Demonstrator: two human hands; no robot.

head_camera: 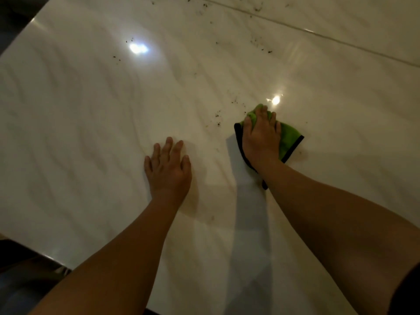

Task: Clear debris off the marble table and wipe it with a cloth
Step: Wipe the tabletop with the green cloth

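The white marble table [95,114] fills the view, glossy, with light reflections. My right hand [261,137] presses flat on a green cloth [289,138] with a black hem, right of centre. Dark crumbs of debris [218,115] lie just left of and beyond the cloth. More debris specks [261,45] are scattered toward the far side, and a few [116,57] lie at the far left. My left hand [168,169] rests palm down on the bare marble, fingers spread, holding nothing.
A straight seam [318,34] runs across the far right of the marble. The table's left edge [20,35] and near-left corner [52,258] border dark floor.
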